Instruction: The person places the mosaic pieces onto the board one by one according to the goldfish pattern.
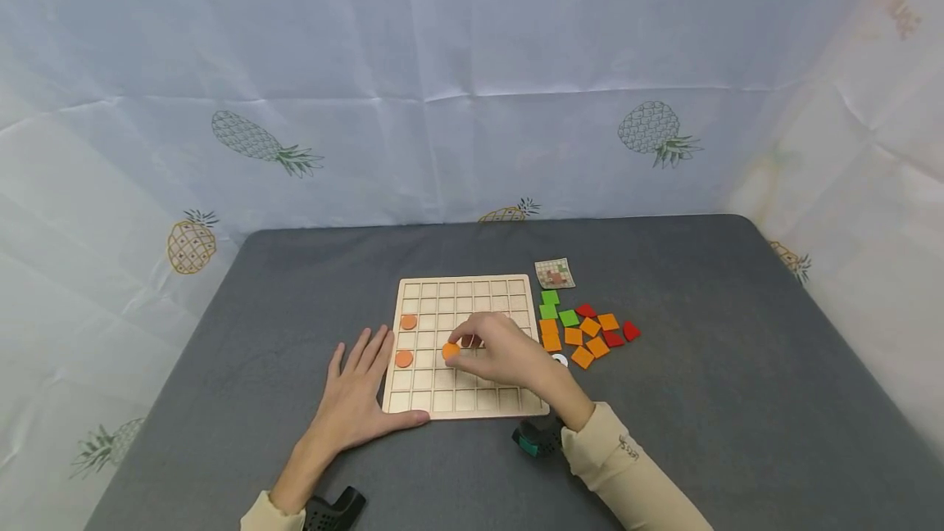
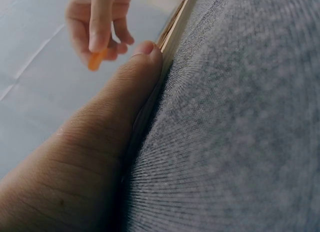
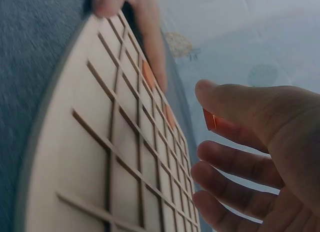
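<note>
A pale wooden grid board lies on the dark table. Two orange discs sit in cells along its left side. Above the middle of the board, my right hand pinches a small orange round piece between thumb and forefinger; that piece also shows edge-on in the left wrist view. The other fingers of this hand are loosely bent. My left hand rests at the board's front left corner, fingers spread along the left side and thumb against the front edge.
Right of the board lie several loose orange tiles, green tiles and red pieces. A small picture card lies at the board's back right corner. A white ring is partly hidden by the right wrist. Pineapple-print cloth hangs behind.
</note>
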Motion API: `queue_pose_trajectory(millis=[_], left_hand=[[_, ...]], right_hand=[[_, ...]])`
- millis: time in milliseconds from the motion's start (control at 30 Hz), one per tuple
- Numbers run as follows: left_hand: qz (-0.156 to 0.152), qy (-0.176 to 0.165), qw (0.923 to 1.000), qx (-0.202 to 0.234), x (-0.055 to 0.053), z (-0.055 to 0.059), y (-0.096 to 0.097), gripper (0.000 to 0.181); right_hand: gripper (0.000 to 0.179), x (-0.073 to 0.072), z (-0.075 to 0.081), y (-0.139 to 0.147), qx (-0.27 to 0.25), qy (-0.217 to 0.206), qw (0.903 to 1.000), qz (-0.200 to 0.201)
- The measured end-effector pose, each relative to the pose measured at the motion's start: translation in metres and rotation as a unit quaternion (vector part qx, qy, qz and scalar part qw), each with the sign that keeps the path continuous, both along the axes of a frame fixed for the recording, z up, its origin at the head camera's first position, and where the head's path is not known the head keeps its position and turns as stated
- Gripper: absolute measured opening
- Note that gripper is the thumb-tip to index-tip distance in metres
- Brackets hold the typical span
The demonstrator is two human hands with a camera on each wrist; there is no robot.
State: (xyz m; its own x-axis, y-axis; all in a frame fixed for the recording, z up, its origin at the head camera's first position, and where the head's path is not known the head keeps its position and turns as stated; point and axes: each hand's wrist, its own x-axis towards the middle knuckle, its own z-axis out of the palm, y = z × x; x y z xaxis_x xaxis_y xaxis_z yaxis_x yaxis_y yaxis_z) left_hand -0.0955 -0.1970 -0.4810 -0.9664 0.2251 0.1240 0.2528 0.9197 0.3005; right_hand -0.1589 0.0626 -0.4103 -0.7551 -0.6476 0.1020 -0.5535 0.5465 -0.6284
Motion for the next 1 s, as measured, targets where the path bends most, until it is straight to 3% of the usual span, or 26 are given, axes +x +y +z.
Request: queue_pose_trajectory(millis=[367, 1000], left_hand=[[-0.005, -0.003, 1.0000, 0.000, 0.001, 0.001, 0.000, 0.129], [-0.006, -0.003, 1.0000, 0.001, 0.000, 0.001, -0.001, 0.130]], right_hand=[[0.023, 0.008, -0.012, -0.031, 0.045, -0.006, 0.9988, 0.018], [0.023, 0.012, -0.024, -0.042, 0.087, 0.031, 0.9957, 0.008]])
